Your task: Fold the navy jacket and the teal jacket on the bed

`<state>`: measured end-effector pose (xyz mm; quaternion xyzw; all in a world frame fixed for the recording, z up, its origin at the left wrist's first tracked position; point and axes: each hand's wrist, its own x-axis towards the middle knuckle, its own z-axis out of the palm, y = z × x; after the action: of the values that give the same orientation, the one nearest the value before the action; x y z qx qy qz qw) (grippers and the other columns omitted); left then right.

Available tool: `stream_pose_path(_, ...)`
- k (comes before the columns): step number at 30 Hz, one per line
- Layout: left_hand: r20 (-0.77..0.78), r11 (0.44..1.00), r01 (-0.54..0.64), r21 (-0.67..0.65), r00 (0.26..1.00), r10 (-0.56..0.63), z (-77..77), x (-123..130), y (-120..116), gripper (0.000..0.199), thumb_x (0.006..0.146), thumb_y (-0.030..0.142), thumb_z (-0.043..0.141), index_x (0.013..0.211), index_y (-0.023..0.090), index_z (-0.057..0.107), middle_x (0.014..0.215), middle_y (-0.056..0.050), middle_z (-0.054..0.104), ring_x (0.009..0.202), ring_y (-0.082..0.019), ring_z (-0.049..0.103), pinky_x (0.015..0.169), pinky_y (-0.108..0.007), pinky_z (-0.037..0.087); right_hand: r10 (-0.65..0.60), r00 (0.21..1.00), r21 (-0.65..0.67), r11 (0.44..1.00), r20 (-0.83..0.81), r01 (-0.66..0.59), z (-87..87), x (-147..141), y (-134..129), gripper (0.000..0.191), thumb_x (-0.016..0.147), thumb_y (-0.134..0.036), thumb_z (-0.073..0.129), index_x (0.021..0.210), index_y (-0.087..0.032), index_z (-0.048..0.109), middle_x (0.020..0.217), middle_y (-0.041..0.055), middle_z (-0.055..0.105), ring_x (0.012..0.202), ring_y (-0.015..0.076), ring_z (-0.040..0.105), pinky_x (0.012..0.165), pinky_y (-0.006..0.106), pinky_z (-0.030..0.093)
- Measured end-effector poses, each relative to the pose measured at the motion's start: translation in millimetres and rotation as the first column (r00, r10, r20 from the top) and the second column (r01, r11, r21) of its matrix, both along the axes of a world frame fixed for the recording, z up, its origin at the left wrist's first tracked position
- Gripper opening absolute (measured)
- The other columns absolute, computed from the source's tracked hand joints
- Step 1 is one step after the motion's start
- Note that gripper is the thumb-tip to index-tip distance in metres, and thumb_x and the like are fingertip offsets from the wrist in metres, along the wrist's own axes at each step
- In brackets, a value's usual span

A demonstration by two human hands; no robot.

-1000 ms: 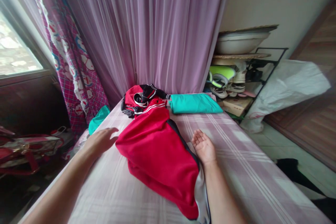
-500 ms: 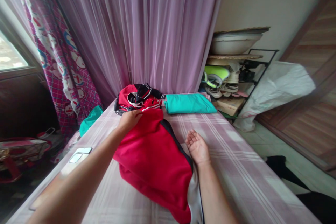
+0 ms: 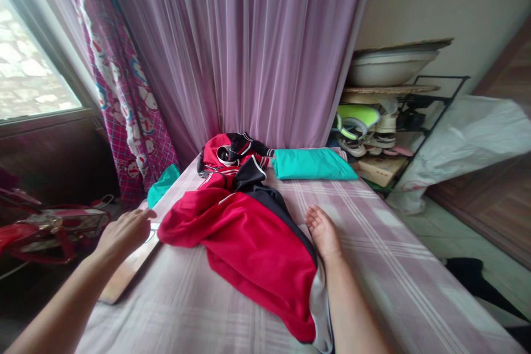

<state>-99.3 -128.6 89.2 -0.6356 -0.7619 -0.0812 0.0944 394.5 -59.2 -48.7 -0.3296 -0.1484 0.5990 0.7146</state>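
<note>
A red garment [image 3: 257, 243] with black and grey side panels lies across the checked cloth surface [image 3: 394, 287], its black collar part turned up at the far end. My left hand [image 3: 126, 232] is off the garment, to its left, above a phone [image 3: 128, 271], with fingers apart and nothing in them. Palm up, my right hand [image 3: 323, 232] rests against the garment's right edge, its fingers loosely curled and holding nothing. Behind lie a crumpled red and black garment [image 3: 215, 149] and a folded teal cloth [image 3: 313, 164].
Purple curtains [image 3: 265, 50] hang behind the surface. Another teal cloth [image 3: 163, 185] sits at the left edge. On the right stand a rack with shoes [image 3: 352, 146], a white basin [image 3: 394, 69] and a white plastic bag [image 3: 468, 138].
My left hand has let go of the red garment and moved left and nearer. The garment's far left part has dropped into a fold, showing its black collar. The view has turned slightly left.
</note>
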Motion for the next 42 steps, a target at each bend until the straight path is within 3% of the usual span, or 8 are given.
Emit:
stream_pose_path(2,-0.064,0.999,-0.008,-0.050,0.998,0.005,8.8,27.8,-0.5,0.041,0.090,0.027,0.039,0.119,0.024,0.068,0.132,-0.012,0.066,0.109,-0.031,0.067,0.091,-0.043,0.051,-0.025,0.995,0.006,1.000,0.101,0.025,-3.9,-3.8,1.0,0.022,0.069,-0.019,0.079,0.091,-0.019,0.073,0.085,0.0030,0.078,0.078,0.0157,0.073,0.066,0.023,0.058)
stream_pose_path(6,0.022,0.960,0.279,-0.002,0.960,-0.279,19.3,94.4,16.2,0.044,0.094,0.039,0.040,0.129,0.026,0.063,0.140,-0.007,0.061,0.129,-0.026,0.056,0.109,-0.041,0.041,0.010,0.963,0.008,1.000,0.271,-0.013,-7.2,-5.2,2.0,0.023,0.065,-0.015,0.084,0.086,-0.022,0.076,0.087,0.0012,0.079,0.082,0.0146,0.073,0.073,0.022,0.057)
stream_pose_path(9,0.071,0.895,0.446,0.016,0.892,-0.446,9.5,132.3,38.6,0.044,0.094,0.043,0.045,0.133,0.027,0.060,0.141,-0.007,0.061,0.133,-0.026,0.052,0.114,-0.044,0.034,0.058,0.931,0.002,0.998,0.362,-0.063,-3.8,-2.4,1.5,0.023,0.065,-0.012,0.084,0.083,-0.024,0.077,0.087,0.0011,0.079,0.085,0.0154,0.072,0.079,0.023,0.057)
stream_pose_path(14,0.098,0.900,0.429,-0.078,0.902,-0.421,-12.3,160.7,72.1,0.032,0.092,0.039,0.053,0.116,0.026,0.070,0.121,-0.007,0.073,0.121,-0.028,0.060,0.111,-0.047,0.034,0.091,0.830,-0.021,0.995,0.551,-0.095,3.0,-0.7,-0.8,0.020,0.065,-0.016,0.085,0.081,-0.025,0.078,0.089,0.0010,0.079,0.085,0.0161,0.072,0.082,0.025,0.057)
stream_pose_path(19,0.174,0.886,0.463,-0.015,0.874,-0.454,-3.8,153.5,63.8,0.031,0.093,0.040,0.046,0.095,0.026,0.073,0.101,-0.004,0.076,0.110,-0.026,0.063,0.112,-0.049,0.032,0.082,0.794,-0.025,0.996,0.602,-0.084,4.3,-0.8,-1.0,0.017,0.065,-0.021,0.086,0.079,-0.026,0.078,0.086,0.0002,0.079,0.084,0.0151,0.072,0.083,0.025,0.057)
stream_pose_path(23,0.469,0.820,0.571,0.024,0.718,-0.514,10.8,131.1,25.8,0.040,0.090,0.051,0.043,0.101,0.024,0.070,0.115,-0.006,0.072,0.117,-0.025,0.059,0.105,-0.038,0.043,0.128,0.736,-0.049,0.991,0.665,-0.128,4.3,-5.4,-1.2,0.023,0.066,-0.031,0.086,0.087,-0.026,0.078,0.094,0.0025,0.079,0.090,0.0176,0.072,0.087,0.029,0.056)
stream_pose_path(30,0.822,0.881,0.449,-0.148,0.552,-0.143,7.6,90.0,-28.2,0.054,0.076,0.071,0.055,0.097,0.022,0.063,0.089,-0.001,0.064,0.086,-0.020,0.059,0.079,-0.031,0.053,0.176,0.281,-0.094,0.955,0.943,-0.281,23.4,-17.8,-12.4,0.038,0.082,-0.046,0.064,0.107,-0.020,0.075,0.111,0.0111,0.076,0.104,0.0249,0.070,0.095,0.038,0.053)
stream_pose_path(42,0.803,0.665,0.628,-0.403,0.592,-0.072,24.0,84.2,-58.3,0.029,0.071,0.049,0.057,0.073,0.021,0.052,0.070,0.002,0.046,0.067,-0.014,0.043,0.062,-0.025,0.039,0.136,-0.169,-0.187,0.923,0.976,-0.336,57.3,-25.9,-62.9,0.044,0.079,-0.037,0.062,0.118,-0.020,0.071,0.118,0.0101,0.072,0.108,0.0246,0.066,0.094,0.034,0.049)
